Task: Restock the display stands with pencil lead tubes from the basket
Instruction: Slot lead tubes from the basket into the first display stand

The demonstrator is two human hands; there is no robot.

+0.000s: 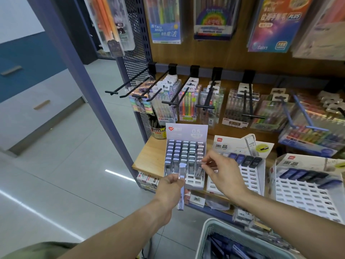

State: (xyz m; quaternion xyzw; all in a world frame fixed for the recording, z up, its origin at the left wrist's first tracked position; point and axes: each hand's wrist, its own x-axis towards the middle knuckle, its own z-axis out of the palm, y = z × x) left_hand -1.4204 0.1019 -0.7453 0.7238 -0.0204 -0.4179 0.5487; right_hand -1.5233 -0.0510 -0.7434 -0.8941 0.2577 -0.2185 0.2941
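Note:
My left hand (170,186) grips a few clear pencil lead tubes (181,191) upright in front of the left display stand (186,131), whose slots are mostly filled with grey and blue tubes. My right hand (222,171) pinches one lead tube (201,161) at that stand's right column. The middle stand (240,176) holds only one row of dark tubes at its top. The right stand (308,191) is likewise mostly bare slots. The pale basket (209,238) sits at the bottom, with dark tubes inside.
Black peg hooks (128,85) stick out toward me above the stands, carrying packs of coloured pens (186,105). A blue-grey shelf upright (78,75) runs down the left. The wooden shelf (149,156) carries the stands; tiled floor lies to the left.

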